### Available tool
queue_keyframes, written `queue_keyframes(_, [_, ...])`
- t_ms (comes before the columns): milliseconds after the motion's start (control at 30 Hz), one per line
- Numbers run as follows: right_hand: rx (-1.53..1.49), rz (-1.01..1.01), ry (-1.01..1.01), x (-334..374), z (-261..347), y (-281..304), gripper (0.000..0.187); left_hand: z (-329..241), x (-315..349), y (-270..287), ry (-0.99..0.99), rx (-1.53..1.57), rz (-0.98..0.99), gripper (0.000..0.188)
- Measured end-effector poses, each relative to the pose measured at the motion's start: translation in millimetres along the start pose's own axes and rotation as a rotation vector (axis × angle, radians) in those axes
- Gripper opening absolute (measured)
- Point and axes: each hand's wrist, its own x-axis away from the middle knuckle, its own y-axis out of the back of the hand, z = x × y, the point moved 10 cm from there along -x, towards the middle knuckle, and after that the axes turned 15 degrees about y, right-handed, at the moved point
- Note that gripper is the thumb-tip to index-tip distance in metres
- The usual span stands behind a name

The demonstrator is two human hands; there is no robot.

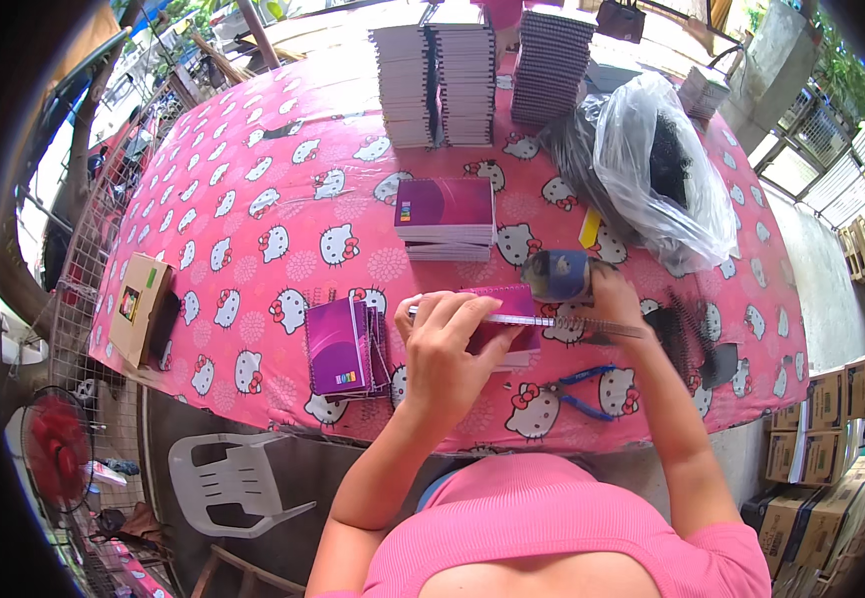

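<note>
My left hand (449,344) grips a purple notebook (508,302), its thumb and fingers closed on the spine side. From that notebook's edge a spiral binding coil (600,327) runs right, passing under my right wrist. My right hand (615,299) has curled fingers beside a round, blue-patterned container (557,275); whatever is in the fingers is hidden. Blue-handled pliers (584,392) lie open just in front. Left of my left hand, several purple notebooks (336,347) are piled unevenly. A neat stack of purple-covered notebooks (442,214) stands beyond the hands.
Black coils (690,329) lie right of my right hand. Behind them sits a clear plastic bag (652,169) with dark contents. Tall notebook stacks (437,85) rise at the back of the pink-covered table (243,249). A cardboard box (140,311) stands at the left edge.
</note>
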Motion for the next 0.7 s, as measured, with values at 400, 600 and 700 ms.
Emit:
queue_keyframes(400, [-1.167, -0.074, 0.219, -39, 33, 63, 0.033, 6, -5, -7, 0.044, 0.074, 0.035, 0.034])
queue_keyframes(600, [-0.783, -0.003, 0.358, -56, 49, 87, 0.042, 1, -13, -10, 0.078, 0.102, 0.072, 0.037])
queue_keyframes(700, [-0.37, 0.118, 0.193, -70, 39, 64, 0.051, 2, -13, -5, 0.049, 0.104, 0.059, 0.037])
